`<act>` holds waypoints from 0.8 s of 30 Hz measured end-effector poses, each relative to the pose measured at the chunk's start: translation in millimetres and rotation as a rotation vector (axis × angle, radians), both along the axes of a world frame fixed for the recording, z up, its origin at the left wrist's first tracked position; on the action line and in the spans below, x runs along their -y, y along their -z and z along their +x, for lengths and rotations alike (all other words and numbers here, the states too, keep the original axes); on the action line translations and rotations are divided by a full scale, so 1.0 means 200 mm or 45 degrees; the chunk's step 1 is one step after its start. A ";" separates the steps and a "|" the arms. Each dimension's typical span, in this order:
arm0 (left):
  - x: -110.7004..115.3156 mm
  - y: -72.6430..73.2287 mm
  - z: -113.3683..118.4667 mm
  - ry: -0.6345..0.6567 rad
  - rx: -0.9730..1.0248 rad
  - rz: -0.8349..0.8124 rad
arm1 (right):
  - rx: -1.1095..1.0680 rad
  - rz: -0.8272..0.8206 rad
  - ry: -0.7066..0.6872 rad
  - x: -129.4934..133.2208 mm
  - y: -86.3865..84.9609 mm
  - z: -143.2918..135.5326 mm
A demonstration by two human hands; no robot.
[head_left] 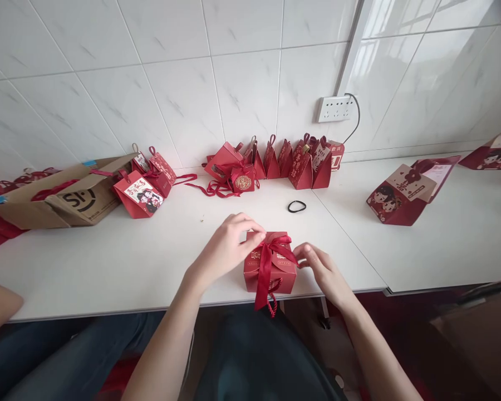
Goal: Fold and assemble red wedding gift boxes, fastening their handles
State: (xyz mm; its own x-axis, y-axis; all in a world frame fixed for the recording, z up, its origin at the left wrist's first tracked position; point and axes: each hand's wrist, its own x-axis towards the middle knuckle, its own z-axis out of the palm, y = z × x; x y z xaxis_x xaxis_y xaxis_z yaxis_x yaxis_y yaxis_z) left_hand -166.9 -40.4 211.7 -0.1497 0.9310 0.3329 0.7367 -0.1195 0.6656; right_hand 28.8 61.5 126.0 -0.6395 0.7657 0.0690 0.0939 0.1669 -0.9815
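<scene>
A small red gift box (271,278) with gold characters sits at the table's front edge. Across its top is a tied red satin ribbon (265,273), with one tail hanging down the front beside a twisted red cord (272,303). At the box's upper left, my left hand (232,242) pinches the bow, thumb and forefinger together. My right hand (319,270) is at the box's right side, its fingers curled round the end of the bow's right loop.
Behind the box lies a black elastic band (296,206). Red boxes (303,170) line the wall below a power strip (335,109). A cardboard carton (77,195) stands left, a larger box (394,195) right. Another person's arm (0,306) rests at the left edge.
</scene>
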 end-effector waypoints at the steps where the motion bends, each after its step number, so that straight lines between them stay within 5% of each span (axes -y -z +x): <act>1: -0.04 0.02 0.01 0.000 -0.095 -0.048 | 0.037 0.001 -0.033 0.01 -0.01 0.00; 9: -0.06 0.10 0.06 0.057 -0.110 -0.173 | 0.113 -0.122 -0.064 0.16 -0.13 0.02; 16: -0.08 0.13 0.08 0.021 0.002 -0.175 | 0.134 0.106 -0.002 0.25 -0.17 0.03; 24: -0.07 0.16 0.06 0.047 0.057 -0.158 | 0.247 0.037 -0.236 0.27 -0.19 0.12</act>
